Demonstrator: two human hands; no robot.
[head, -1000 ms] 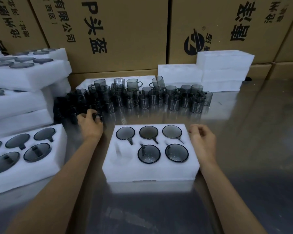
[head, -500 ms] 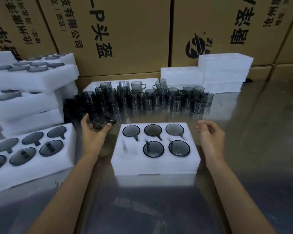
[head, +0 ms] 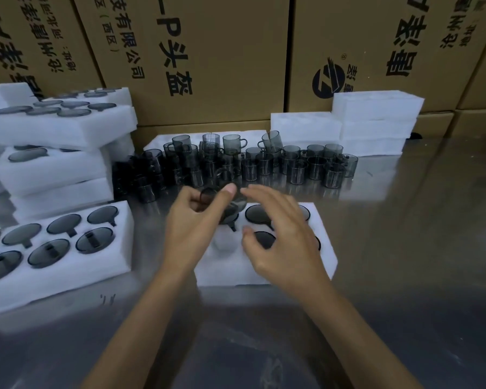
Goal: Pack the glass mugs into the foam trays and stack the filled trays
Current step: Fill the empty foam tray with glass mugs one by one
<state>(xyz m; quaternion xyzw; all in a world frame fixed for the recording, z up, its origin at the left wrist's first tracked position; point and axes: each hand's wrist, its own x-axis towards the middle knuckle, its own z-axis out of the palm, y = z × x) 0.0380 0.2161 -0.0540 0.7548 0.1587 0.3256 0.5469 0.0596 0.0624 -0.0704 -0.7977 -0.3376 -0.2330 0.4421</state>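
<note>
A white foam tray lies in the middle of the table with dark glass mugs sunk in several of its wells; its near-left well holds nothing. My left hand grips a smoky glass mug above the tray's far-left part. My right hand hovers over the tray with its fingers spread, fingertips close to the held mug. A crowd of loose glass mugs stands behind the tray.
A filled foam tray lies at the near left. Behind it rises a stack of filled trays. Foam blocks are piled at the back right. Cardboard boxes wall off the back. Bare steel table stretches right.
My left hand has carried a mug from the loose group to above the tray. My right hand has swung left from beside the tray to over it.
</note>
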